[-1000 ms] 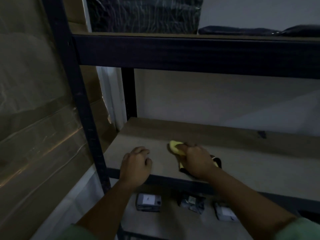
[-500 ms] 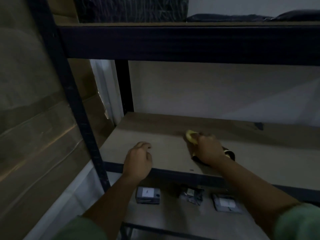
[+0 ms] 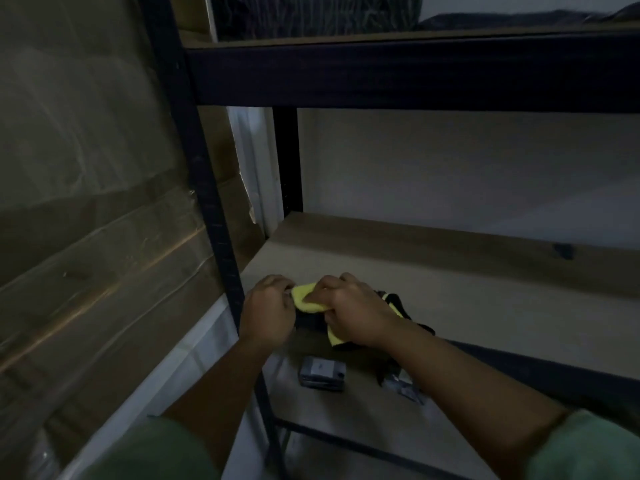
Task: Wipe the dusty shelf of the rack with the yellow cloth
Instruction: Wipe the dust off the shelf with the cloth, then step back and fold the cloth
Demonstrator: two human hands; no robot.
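The soft yellow cloth (image 3: 306,301), bunched with a dark edge or backing, sits at the near left corner of the pale, dusty wooden shelf board (image 3: 485,306) of the dark metal rack (image 3: 207,216), partly hanging over the front edge. The right hand (image 3: 349,315) has its fingers curled over the cloth, gripping it and bearing down on the board. The left hand (image 3: 266,313) is just beside it, fingers bent at the cloth's left end; whether it pinches the fabric or only touches it I cannot tell.

This looks like a pause in the wiping stroke at the corner, perhaps to regather or refold the cloth. Most of the board stretches away to the right and far side, so the next move likely calls for a firm, flat sweep rightward and toward the back wall.

On the lower shelf (image 3: 346,420) lie a small grey box-like item (image 3: 322,374) and a dark packet (image 3: 403,388).
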